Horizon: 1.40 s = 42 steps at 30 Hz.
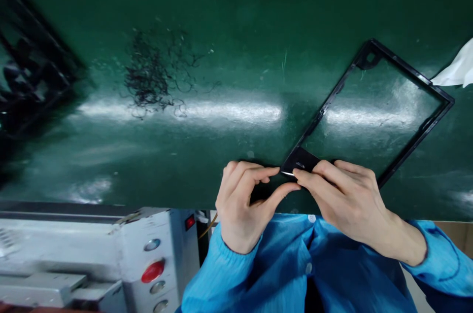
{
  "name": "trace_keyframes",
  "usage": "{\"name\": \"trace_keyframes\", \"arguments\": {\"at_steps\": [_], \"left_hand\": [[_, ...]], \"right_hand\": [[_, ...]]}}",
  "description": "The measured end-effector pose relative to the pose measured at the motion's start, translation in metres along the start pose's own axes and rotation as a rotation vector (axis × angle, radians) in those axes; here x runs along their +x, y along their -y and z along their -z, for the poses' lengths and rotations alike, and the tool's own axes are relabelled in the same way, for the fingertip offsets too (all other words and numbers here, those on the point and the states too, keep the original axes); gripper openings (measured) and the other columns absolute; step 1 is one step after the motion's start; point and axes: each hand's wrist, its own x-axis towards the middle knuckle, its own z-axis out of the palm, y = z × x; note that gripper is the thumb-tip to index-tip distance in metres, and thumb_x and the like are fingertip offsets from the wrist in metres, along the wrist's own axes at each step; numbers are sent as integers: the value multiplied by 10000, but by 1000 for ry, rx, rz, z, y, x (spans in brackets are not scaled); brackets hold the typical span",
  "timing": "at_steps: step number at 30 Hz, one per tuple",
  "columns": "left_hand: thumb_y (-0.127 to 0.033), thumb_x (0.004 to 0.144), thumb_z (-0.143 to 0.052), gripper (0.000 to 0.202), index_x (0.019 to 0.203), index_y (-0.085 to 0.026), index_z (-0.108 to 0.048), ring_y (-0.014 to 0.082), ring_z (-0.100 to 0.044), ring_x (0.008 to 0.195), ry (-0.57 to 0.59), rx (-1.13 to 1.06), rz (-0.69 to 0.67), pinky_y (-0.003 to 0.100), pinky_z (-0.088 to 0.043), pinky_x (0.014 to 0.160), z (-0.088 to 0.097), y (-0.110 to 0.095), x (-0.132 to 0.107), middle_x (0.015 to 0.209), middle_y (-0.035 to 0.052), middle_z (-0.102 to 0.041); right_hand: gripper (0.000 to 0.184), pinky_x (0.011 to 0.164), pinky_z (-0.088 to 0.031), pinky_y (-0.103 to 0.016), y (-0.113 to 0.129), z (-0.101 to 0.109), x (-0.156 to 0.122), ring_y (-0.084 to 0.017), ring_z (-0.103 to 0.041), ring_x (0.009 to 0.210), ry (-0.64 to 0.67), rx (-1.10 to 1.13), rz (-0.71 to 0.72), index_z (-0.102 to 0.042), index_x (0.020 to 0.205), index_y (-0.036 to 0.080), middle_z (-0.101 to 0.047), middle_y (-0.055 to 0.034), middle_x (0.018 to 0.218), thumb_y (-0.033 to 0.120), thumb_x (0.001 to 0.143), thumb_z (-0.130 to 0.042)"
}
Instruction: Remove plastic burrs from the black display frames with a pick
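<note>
A thin black rectangular plastic frame (pixel 436 121) lies on the green conveyor belt (pixel 236 56) at the right, its near corner pointing toward me. My right hand (pixel 347 202) pinches that near corner with fingers and thumb pressed together. My left hand (pixel 246 199) is beside it, index finger and thumb curled into a pinch that meets the same corner from the left. Both wrists are in blue sleeves.
A heap of thin black plastic shavings (pixel 155 74) lies mid-belt. Dark blurred frames (pixel 29 71) sit at the left edge. A grey control box (pixel 148 259) with a red button (pixel 152 270) stands at the lower left. A white cloth (pixel 458 69) shows at the right edge.
</note>
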Motion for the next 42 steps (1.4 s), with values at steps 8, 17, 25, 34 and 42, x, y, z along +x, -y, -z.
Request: {"name": "trace_keyframes", "arguments": {"at_steps": [8, 17, 25, 34, 42], "left_hand": [[-361, 848, -923, 303, 1006, -210, -714, 163, -599, 746, 11, -7, -6, 350, -499, 708, 1, 0, 0, 812, -11, -662], [-371, 828, -937, 324, 994, -215, -706, 164, -611, 743, -3, -2, -8, 353, -497, 712, 0, 0, 0, 792, -23, -651], [-354, 841, -931, 314, 999, -195, -710, 153, -600, 746, 2, -6, -16, 341, -491, 720, 1, 0, 1, 804, -15, -660], [-352, 828, -939, 322, 978, -172, -717, 152, -597, 754, 0, -11, -19, 336, -485, 727, 0, -1, 1, 795, -6, -654], [-356, 821, -943, 328, 984, -190, -712, 154, -603, 746, -6, -4, -13, 339, -490, 725, 0, 0, 1, 788, -21, -647]], "right_hand": [[265, 612, -395, -328, 1, 1, 4, -151, -543, 673, 1, -8, 30, -740, 1215, 73, -658, -47, 872, 67, 1117, -494], [248, 624, -398, -333, -1, 0, 2, -153, -572, 706, 1, -4, 21, -734, 1218, 75, -671, -47, 889, 72, 1119, -506], [244, 609, -386, -332, -1, 1, 4, -156, -559, 695, -14, 19, 39, -740, 1218, 65, -651, -52, 871, 58, 1106, -523], [273, 618, -424, -325, -2, 1, 1, -157, -573, 667, 15, 24, 21, -728, 1280, 65, -663, -56, 901, 28, 1058, -573], [268, 606, -429, -328, -1, 2, 1, -158, -574, 646, 8, 29, 20, -751, 1235, 56, -659, -56, 886, 9, 1032, -583]]}}
